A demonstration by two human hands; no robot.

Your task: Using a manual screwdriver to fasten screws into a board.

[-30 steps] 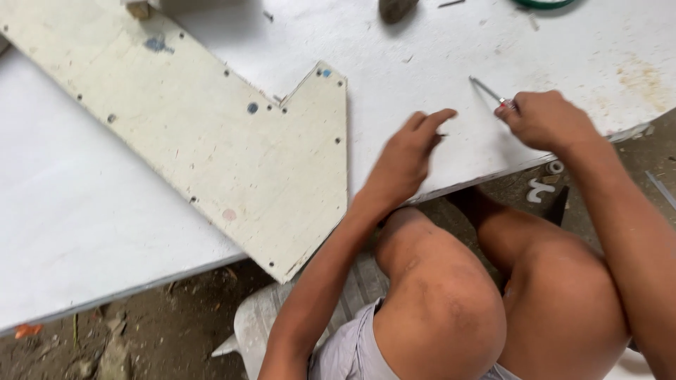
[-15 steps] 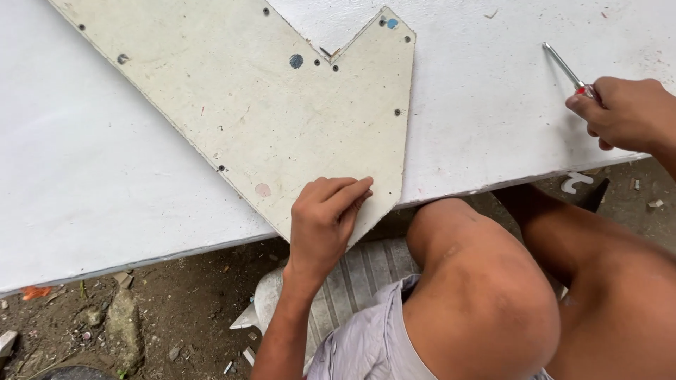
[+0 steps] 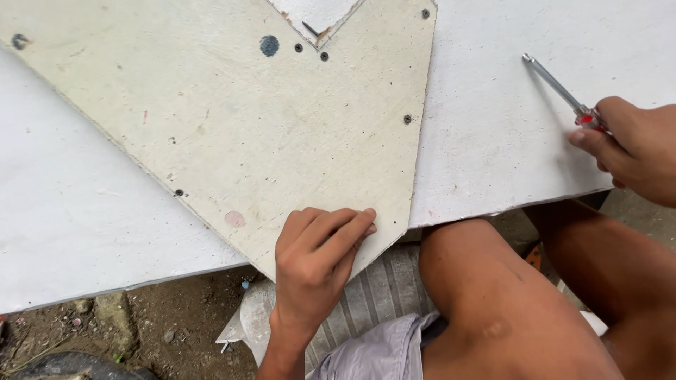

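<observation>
a large flat board (image 3: 493,141) spans the view, its near edge running above the ground (image 3: 105,331). on the board lies a notched template panel (image 3: 246,127), reaching from far left down to a point that overhangs the near edge. the left hand (image 3: 317,260) rests on that point, fingers flat on the panel. well to the right, the right hand (image 3: 630,148) sits on the board holding a screwdriver (image 3: 556,88) that angles away to the far left. the knees (image 3: 493,295) sit below the edge, right of the left hand.
</observation>
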